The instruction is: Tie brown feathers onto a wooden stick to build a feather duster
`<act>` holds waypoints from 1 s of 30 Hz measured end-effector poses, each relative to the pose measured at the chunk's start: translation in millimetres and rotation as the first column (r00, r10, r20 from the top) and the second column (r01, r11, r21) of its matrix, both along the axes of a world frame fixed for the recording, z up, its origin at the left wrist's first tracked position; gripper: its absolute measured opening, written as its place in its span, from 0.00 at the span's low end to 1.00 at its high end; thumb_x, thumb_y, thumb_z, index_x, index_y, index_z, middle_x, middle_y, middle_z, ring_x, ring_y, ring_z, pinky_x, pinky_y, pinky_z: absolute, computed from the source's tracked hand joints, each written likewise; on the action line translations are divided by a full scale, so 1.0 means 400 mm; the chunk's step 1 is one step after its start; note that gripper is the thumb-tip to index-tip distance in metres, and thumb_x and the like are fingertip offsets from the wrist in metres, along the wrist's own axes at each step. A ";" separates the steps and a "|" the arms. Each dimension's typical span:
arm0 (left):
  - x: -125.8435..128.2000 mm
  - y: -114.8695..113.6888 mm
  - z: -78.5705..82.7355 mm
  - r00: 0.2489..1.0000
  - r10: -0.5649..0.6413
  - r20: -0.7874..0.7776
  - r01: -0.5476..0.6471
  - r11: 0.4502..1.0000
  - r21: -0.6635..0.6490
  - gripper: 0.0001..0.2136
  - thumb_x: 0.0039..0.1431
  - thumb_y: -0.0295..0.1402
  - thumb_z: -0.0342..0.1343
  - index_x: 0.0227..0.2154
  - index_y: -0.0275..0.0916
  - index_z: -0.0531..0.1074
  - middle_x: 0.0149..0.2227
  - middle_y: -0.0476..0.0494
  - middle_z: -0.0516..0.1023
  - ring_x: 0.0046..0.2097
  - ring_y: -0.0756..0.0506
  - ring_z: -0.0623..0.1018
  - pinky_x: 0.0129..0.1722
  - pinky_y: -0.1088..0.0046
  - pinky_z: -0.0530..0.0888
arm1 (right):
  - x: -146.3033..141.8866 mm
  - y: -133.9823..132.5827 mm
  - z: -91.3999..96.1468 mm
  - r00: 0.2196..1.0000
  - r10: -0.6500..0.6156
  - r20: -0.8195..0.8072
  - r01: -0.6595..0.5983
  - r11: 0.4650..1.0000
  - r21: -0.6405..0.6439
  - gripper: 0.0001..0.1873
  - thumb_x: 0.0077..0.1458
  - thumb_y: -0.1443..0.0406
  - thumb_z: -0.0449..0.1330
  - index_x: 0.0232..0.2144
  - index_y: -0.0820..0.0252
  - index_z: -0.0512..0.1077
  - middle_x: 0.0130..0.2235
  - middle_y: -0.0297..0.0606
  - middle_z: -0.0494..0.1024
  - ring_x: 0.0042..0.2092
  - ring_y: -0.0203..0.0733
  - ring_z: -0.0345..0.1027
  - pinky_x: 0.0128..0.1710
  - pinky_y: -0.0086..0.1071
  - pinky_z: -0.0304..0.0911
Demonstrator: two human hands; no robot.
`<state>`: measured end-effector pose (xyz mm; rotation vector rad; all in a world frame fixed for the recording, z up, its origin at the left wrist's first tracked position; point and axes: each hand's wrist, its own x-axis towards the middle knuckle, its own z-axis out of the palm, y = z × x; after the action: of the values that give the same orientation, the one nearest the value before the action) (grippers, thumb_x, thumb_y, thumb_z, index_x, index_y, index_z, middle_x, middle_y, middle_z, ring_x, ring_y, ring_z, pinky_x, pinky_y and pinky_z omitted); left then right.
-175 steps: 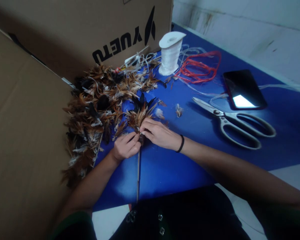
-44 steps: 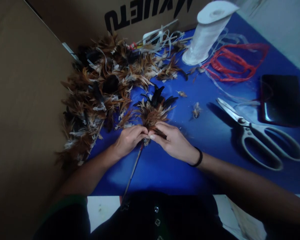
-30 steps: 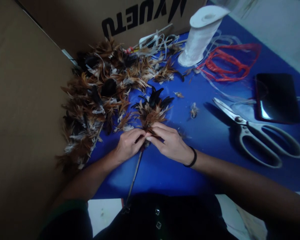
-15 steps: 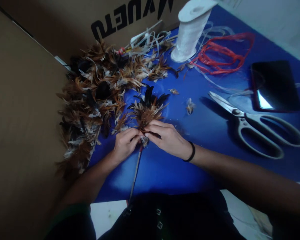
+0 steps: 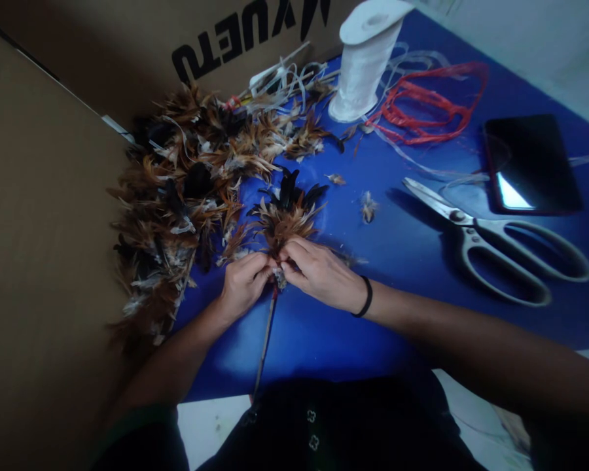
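Observation:
Brown and black feathers (image 5: 287, 212) fan out at the upper end of a thin stick (image 5: 265, 343), which runs down to the table's near edge. My left hand (image 5: 245, 281) is closed in a pinch at the base of this feather bundle. Against it from the right, my right hand (image 5: 319, 271) also pinches the bundle's base, its fingers curled. A pale tuft shows just below the fingertips, and a reddish band wraps the stick there. Whatever finer strand the fingertips may hold is hidden.
A large feather heap (image 5: 196, 190) lies left against a cardboard box (image 5: 44, 216). A white ribbon spool (image 5: 366, 65), red plastic string (image 5: 427, 108), a dark phone-like device (image 5: 533, 163) and open scissors (image 5: 476, 229) are on the blue table (image 5: 338, 347). Small loose feathers (image 5: 368, 207) lie nearby.
My right hand's fingers have curled in more tightly at the bundle's base. My left hand keeps its pinch. The table's things appear slightly farther left as the view shifts.

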<state>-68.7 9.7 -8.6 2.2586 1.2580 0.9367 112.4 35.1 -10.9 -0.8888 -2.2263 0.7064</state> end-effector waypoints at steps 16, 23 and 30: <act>-0.002 0.005 -0.001 0.999 -0.023 0.035 0.023 1.000 0.006 0.05 0.59 0.26 0.51 0.28 0.38 0.69 0.22 0.52 0.72 0.26 0.54 0.73 0.29 0.80 0.69 | 0.011 0.018 0.015 0.997 0.071 0.029 -0.068 0.992 -0.110 0.03 0.58 0.68 0.51 0.31 0.60 0.63 0.33 0.38 0.68 0.34 0.38 0.63 0.35 0.33 0.59; -0.003 0.006 -0.001 0.999 -0.031 0.021 0.031 1.000 0.006 0.06 0.59 0.24 0.50 0.27 0.38 0.68 0.23 0.52 0.71 0.26 0.55 0.72 0.29 0.81 0.68 | -0.004 0.019 0.013 0.989 0.077 0.125 -0.071 0.996 -0.053 0.05 0.56 0.69 0.51 0.27 0.60 0.63 0.34 0.40 0.69 0.35 0.39 0.64 0.35 0.33 0.59; 0.000 0.008 0.005 0.998 -0.066 0.020 0.066 0.998 -0.002 0.05 0.58 0.24 0.51 0.27 0.37 0.68 0.23 0.51 0.71 0.26 0.54 0.71 0.28 0.80 0.67 | -0.005 0.016 0.013 0.994 0.024 0.104 -0.013 0.994 -0.106 0.02 0.54 0.69 0.49 0.30 0.60 0.61 0.32 0.39 0.68 0.33 0.39 0.62 0.34 0.32 0.57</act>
<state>-68.7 13.0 -6.8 2.2682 1.1674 0.9307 110.5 41.4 -5.7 -0.9785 -2.3096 0.8092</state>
